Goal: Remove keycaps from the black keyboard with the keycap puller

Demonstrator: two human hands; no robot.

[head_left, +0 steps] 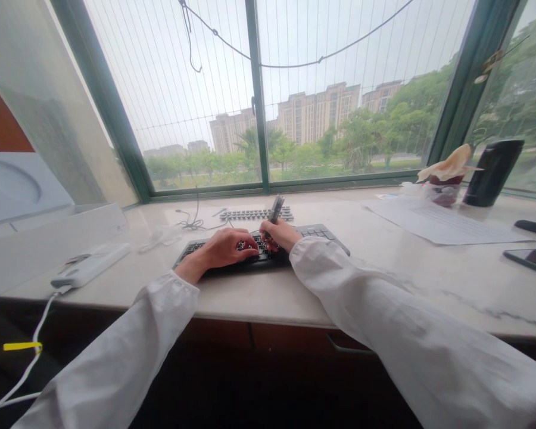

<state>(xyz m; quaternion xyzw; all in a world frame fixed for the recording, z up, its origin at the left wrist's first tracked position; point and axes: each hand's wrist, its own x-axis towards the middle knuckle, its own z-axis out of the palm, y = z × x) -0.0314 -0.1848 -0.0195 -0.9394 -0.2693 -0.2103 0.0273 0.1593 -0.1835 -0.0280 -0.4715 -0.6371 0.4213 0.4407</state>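
A black keyboard (pixel 263 260) lies on the pale tabletop in front of me, with parts of it hidden under both hands. My left hand (pixel 227 247) rests on its left and middle part, thumb apart from the curved fingers and nothing seen in its grasp. Above the keyboard's middle, my right hand (pixel 283 233) is closed around a dark pen-shaped tool (pixel 276 208) that stands nearly upright; its lower tip is hidden by the fingers. Just behind the keyboard are rows of small keys or keycaps (pixel 254 214).
A white power strip (pixel 92 265) with a cable and a white box (pixel 62 244) are on the left. Thin cables (pixel 192 223) lie behind the keyboard. On the right are paper sheets (pixel 442 223), a cup (pixel 445 189), a black tumbler (pixel 494 173) and a phone (pixel 533 260).
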